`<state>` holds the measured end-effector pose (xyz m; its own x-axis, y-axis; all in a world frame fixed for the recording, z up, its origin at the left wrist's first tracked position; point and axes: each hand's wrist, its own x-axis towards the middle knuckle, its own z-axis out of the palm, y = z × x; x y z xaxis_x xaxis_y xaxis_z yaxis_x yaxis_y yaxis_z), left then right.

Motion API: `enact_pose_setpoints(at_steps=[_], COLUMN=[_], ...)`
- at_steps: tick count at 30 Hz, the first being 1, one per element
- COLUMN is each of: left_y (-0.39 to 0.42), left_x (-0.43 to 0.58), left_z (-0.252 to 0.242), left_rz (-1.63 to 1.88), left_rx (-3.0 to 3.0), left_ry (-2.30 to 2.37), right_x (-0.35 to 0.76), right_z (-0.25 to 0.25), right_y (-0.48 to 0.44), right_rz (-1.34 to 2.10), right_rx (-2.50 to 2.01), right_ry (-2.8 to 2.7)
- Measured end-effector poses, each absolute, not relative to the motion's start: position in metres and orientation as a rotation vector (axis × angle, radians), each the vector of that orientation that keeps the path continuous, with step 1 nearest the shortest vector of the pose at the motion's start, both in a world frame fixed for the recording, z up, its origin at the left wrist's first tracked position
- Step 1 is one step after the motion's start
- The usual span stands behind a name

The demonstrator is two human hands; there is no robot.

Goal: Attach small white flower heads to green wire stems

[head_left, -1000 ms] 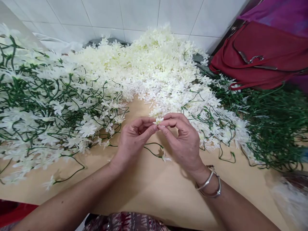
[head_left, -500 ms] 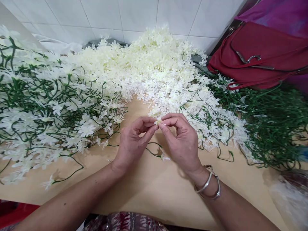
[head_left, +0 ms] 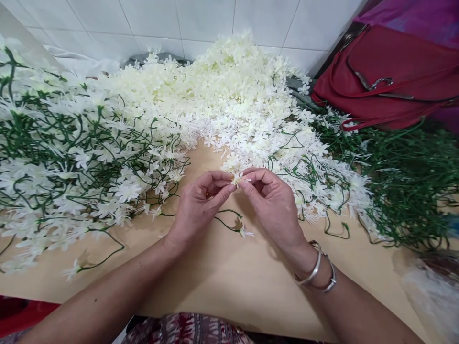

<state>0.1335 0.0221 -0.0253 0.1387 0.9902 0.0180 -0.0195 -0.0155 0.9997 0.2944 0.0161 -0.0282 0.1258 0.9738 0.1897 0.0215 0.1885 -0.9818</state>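
Note:
Between the fingertips of both hands sits a small white artificial flower (head_left: 236, 179). My left hand (head_left: 202, 200) pinches it from the left, thumb against forefinger. From the right, my right hand (head_left: 270, 203) pinches the same flower, with a bracelet at the wrist. Just below the hands a green stem (head_left: 227, 224) with a white blossom at its end lies on the table (head_left: 229, 282). Behind the hands rises a heap of loose cream-white blossoms (head_left: 229, 86).
Stemmed white flowers (head_left: 82, 162) are piled on the left. Green stems (head_left: 409, 177) lie bundled at the right, below a red handbag (head_left: 394, 76). A clear plastic bag (head_left: 430, 286) rests at the right front. White wall tiles (head_left: 204, 19) stand behind.
My hands have drawn very slightly apart around the flower, and its petals show more spread. My right wrist has shifted a little to the right.

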Motion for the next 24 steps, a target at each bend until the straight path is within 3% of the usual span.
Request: enact_pose_setpoints(at_steps=[7,16,24], left_y=[0.022,0.017,0.022], left_x=[0.134,0.132,0.122], left_z=[-0.031,-0.028,-0.018], left_rz=[1.133,1.137,1.062], left_rx=[1.265,1.735,2.073], left_ry=[1.022,1.129,1.142], right_x=[0.291,0.306,0.316], right_z=[-0.031,-0.027,-0.025], right_y=[0.015,0.022,0.029], right_rz=[0.955,1.235,1.046], right_rx=[-1.151,-1.131,-1.143], right_ry=[-1.213,-1.129,-1.145])
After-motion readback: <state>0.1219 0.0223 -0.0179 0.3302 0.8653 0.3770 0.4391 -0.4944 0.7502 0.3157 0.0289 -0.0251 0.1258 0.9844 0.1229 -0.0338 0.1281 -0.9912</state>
